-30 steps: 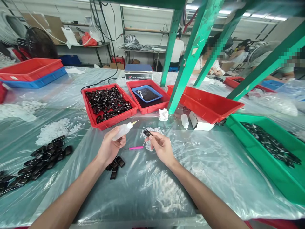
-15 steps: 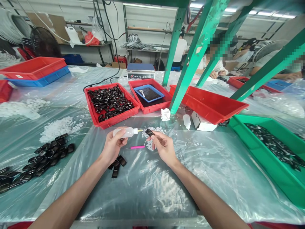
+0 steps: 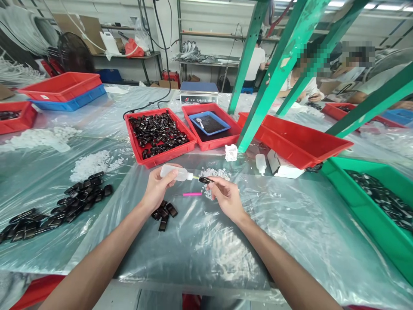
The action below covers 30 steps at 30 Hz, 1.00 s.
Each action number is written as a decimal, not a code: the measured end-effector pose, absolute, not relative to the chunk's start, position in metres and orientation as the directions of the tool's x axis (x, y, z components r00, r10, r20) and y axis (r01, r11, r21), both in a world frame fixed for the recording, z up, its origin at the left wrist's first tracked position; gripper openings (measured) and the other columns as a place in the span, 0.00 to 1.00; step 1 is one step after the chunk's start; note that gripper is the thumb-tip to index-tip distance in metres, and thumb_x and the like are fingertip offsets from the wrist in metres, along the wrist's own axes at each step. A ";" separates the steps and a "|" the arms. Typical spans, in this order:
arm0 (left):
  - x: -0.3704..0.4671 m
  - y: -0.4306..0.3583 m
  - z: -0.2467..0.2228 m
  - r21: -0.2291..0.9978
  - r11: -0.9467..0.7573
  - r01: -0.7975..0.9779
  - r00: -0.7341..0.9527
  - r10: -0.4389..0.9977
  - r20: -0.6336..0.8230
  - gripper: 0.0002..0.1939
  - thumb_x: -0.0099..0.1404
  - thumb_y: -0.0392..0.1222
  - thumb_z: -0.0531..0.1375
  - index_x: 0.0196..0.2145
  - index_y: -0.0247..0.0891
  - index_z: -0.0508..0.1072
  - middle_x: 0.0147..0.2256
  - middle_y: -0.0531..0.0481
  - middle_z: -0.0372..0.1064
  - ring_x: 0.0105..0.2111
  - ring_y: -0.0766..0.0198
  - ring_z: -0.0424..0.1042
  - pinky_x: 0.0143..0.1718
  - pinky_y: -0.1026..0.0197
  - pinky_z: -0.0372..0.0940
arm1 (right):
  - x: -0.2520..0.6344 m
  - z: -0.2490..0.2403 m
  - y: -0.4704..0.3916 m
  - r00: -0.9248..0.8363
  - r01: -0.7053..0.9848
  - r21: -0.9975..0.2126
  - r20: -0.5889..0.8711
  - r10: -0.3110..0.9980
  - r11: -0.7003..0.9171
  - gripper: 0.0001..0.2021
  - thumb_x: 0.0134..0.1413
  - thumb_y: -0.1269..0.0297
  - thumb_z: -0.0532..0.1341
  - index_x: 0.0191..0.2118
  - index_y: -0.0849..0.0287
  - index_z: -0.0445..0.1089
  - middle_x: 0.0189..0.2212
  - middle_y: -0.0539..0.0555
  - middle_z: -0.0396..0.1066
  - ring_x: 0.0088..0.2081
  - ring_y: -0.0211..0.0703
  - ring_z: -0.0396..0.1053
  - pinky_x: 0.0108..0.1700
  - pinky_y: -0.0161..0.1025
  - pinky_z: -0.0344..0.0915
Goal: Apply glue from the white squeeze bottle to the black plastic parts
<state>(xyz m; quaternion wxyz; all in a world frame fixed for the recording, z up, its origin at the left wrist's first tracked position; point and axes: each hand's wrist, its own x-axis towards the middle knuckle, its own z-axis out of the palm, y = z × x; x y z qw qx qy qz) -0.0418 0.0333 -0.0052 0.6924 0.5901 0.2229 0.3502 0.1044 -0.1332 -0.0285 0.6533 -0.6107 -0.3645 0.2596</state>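
Note:
My left hand (image 3: 158, 186) is closed around a translucent squeeze bottle (image 3: 176, 173) with a white cap and a thin yellowish tip, held on its side and pointing right. Between the fingers of my right hand (image 3: 226, 196) is a small glossy black plastic part (image 3: 205, 180). The bottle's tip is at the left end of that part; whether they touch I cannot tell. Below the hands lie a pink-handled pick (image 3: 192, 194) and a small cluster of black parts (image 3: 163, 214). Small white bits (image 3: 214, 173) are scattered behind my right hand.
A red tray of black parts (image 3: 129, 133) and a red tray holding a blue tray (image 3: 193, 115) stand ahead. More black parts (image 3: 77, 196) lie left, near white bits (image 3: 93, 163). A green post (image 3: 258, 107), a tilted red bin (image 3: 297, 146) and a green bin (image 3: 342, 189) are right.
The black part in my right hand has turned flatter, and the bottle tip has come up to it. The whole view has shifted, so the scene sits farther right.

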 end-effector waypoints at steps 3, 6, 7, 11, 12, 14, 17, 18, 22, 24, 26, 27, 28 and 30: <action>-0.041 0.033 -0.007 0.969 0.032 -0.245 0.645 0.752 0.139 0.20 0.59 0.56 0.69 0.33 0.33 0.81 0.25 0.48 0.69 0.21 0.70 0.56 0.22 0.63 0.49 | 0.103 -0.028 -0.133 0.564 0.075 -0.988 0.155 0.811 0.136 0.17 0.58 0.49 0.66 0.44 0.57 0.78 0.26 0.51 0.73 0.22 0.37 0.63 0.26 0.38 0.64; -0.041 0.033 -0.009 0.975 0.024 -0.222 0.648 0.751 0.129 0.22 0.60 0.59 0.67 0.33 0.32 0.80 0.23 0.49 0.68 0.19 0.71 0.56 0.21 0.63 0.47 | 0.103 -0.027 -0.133 0.547 0.063 -0.987 0.157 0.822 0.146 0.17 0.58 0.49 0.66 0.43 0.58 0.78 0.26 0.51 0.73 0.22 0.37 0.63 0.26 0.38 0.64; -0.041 0.034 -0.009 0.977 0.026 -0.210 0.648 0.753 0.119 0.23 0.60 0.59 0.67 0.33 0.32 0.80 0.22 0.50 0.68 0.18 0.71 0.56 0.21 0.63 0.47 | 0.103 -0.026 -0.133 0.546 0.059 -0.987 0.157 0.823 0.150 0.17 0.58 0.49 0.66 0.43 0.58 0.78 0.26 0.51 0.73 0.22 0.37 0.63 0.27 0.38 0.64; -0.041 0.035 -0.009 0.982 0.037 -0.187 0.648 0.756 0.094 0.24 0.58 0.60 0.68 0.32 0.32 0.80 0.21 0.50 0.68 0.17 0.70 0.58 0.20 0.64 0.48 | 0.104 -0.024 -0.133 0.551 0.034 -0.987 0.152 0.821 0.160 0.18 0.56 0.48 0.67 0.42 0.58 0.78 0.25 0.50 0.72 0.22 0.36 0.63 0.27 0.37 0.65; -0.040 0.035 -0.009 0.982 0.037 -0.184 0.650 0.754 0.094 0.24 0.58 0.60 0.68 0.32 0.32 0.79 0.20 0.50 0.67 0.17 0.70 0.58 0.20 0.64 0.48 | 0.104 -0.023 -0.133 0.550 0.027 -0.987 0.149 0.822 0.160 0.18 0.56 0.48 0.68 0.42 0.58 0.79 0.25 0.50 0.72 0.22 0.36 0.63 0.27 0.37 0.65; -0.040 0.035 -0.009 0.983 0.035 -0.183 0.656 0.749 0.095 0.24 0.59 0.60 0.67 0.32 0.32 0.79 0.19 0.51 0.65 0.17 0.70 0.57 0.20 0.64 0.47 | 0.104 -0.022 -0.133 0.550 0.016 -0.987 0.144 0.823 0.162 0.18 0.55 0.48 0.68 0.42 0.58 0.79 0.25 0.50 0.72 0.22 0.36 0.63 0.26 0.37 0.65; -0.040 0.035 -0.010 0.983 0.028 -0.181 0.659 0.745 0.100 0.24 0.60 0.60 0.67 0.32 0.32 0.79 0.19 0.51 0.65 0.18 0.70 0.57 0.20 0.64 0.47 | 0.104 -0.022 -0.133 0.549 0.003 -0.986 0.143 0.823 0.169 0.18 0.55 0.48 0.69 0.42 0.58 0.79 0.24 0.50 0.72 0.22 0.35 0.62 0.26 0.37 0.65; -0.040 0.035 -0.011 0.983 0.022 -0.180 0.660 0.744 0.104 0.24 0.61 0.60 0.66 0.32 0.32 0.79 0.19 0.51 0.65 0.18 0.70 0.57 0.20 0.64 0.47 | 0.104 -0.022 -0.133 0.548 -0.002 -0.985 0.144 0.824 0.174 0.18 0.54 0.48 0.69 0.41 0.59 0.79 0.24 0.50 0.72 0.21 0.35 0.62 0.26 0.37 0.64; -0.040 0.035 -0.011 0.981 -0.003 -0.194 0.664 0.736 0.134 0.23 0.62 0.59 0.66 0.32 0.31 0.80 0.18 0.52 0.64 0.18 0.70 0.57 0.20 0.64 0.48 | 0.105 -0.024 -0.132 0.552 -0.023 -0.981 0.147 0.821 0.191 0.18 0.54 0.49 0.69 0.41 0.59 0.79 0.24 0.50 0.72 0.22 0.35 0.62 0.25 0.36 0.64; -0.040 0.035 -0.011 0.980 -0.008 -0.201 0.662 0.736 0.142 0.23 0.61 0.59 0.67 0.31 0.32 0.79 0.18 0.52 0.64 0.18 0.70 0.57 0.20 0.64 0.49 | 0.105 -0.025 -0.132 0.554 -0.025 -0.981 0.145 0.820 0.191 0.18 0.54 0.49 0.69 0.41 0.58 0.79 0.24 0.50 0.72 0.22 0.35 0.62 0.25 0.36 0.64; -0.040 0.036 -0.012 0.980 -0.014 -0.200 0.659 0.739 0.145 0.23 0.61 0.59 0.67 0.31 0.32 0.79 0.18 0.51 0.64 0.18 0.70 0.57 0.20 0.64 0.49 | 0.105 -0.025 -0.132 0.552 -0.020 -0.982 0.145 0.821 0.187 0.18 0.54 0.48 0.69 0.41 0.58 0.79 0.24 0.50 0.72 0.21 0.35 0.62 0.25 0.36 0.64; -0.041 0.036 -0.012 0.980 -0.018 -0.197 0.657 0.740 0.146 0.23 0.61 0.59 0.67 0.31 0.32 0.79 0.18 0.51 0.65 0.18 0.70 0.57 0.20 0.64 0.48 | 0.104 -0.025 -0.132 0.551 -0.018 -0.983 0.144 0.822 0.185 0.18 0.54 0.48 0.69 0.41 0.58 0.80 0.24 0.50 0.72 0.21 0.35 0.62 0.25 0.36 0.64; -0.041 0.036 -0.012 0.981 -0.022 -0.194 0.656 0.740 0.147 0.23 0.61 0.59 0.67 0.31 0.32 0.79 0.19 0.51 0.65 0.18 0.70 0.57 0.20 0.64 0.48 | 0.104 -0.024 -0.132 0.551 -0.017 -0.983 0.144 0.822 0.184 0.18 0.54 0.48 0.69 0.41 0.58 0.80 0.24 0.50 0.72 0.22 0.36 0.62 0.25 0.37 0.64; -0.041 0.037 -0.013 0.981 -0.030 -0.191 0.654 0.742 0.150 0.23 0.61 0.59 0.67 0.32 0.32 0.79 0.19 0.51 0.65 0.18 0.70 0.57 0.20 0.64 0.48 | 0.104 -0.024 -0.132 0.550 -0.022 -0.982 0.144 0.823 0.187 0.18 0.54 0.49 0.69 0.41 0.58 0.80 0.24 0.50 0.71 0.22 0.36 0.62 0.26 0.36 0.64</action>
